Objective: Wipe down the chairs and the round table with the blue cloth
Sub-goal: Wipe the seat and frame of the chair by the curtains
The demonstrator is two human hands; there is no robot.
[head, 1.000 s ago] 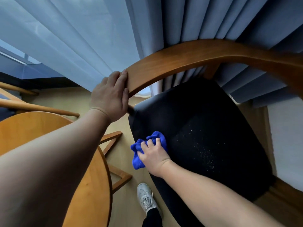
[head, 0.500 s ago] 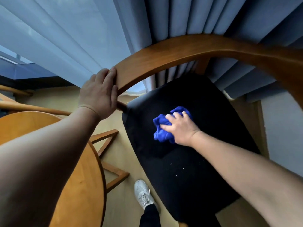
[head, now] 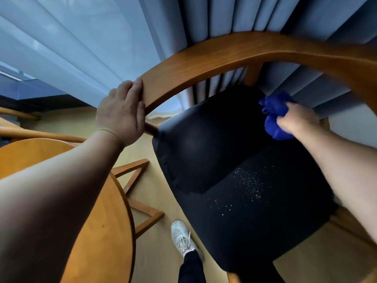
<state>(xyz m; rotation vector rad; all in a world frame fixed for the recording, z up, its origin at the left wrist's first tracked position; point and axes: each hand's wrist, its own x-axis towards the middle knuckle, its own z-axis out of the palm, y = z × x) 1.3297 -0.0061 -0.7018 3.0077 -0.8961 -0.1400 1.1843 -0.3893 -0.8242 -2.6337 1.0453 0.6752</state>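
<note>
Head view: the right hand (head: pixel 296 119) clenches the blue cloth (head: pixel 272 121), bunched at the right of the frame against the back edge of the dark seat (head: pixel 224 160) of the chair (head: pixel 295 50). Soft, light and limp, the cloth looks best held wadded in the palm. The left hand (head: pixel 120 113) grips the chair's wooden rail (head: pixel 173 78) at centre left. No container shows.

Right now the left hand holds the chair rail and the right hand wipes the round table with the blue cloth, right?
No: in the head view the right hand holds the blue cloth over the chair's black seat, not the round table.
</note>
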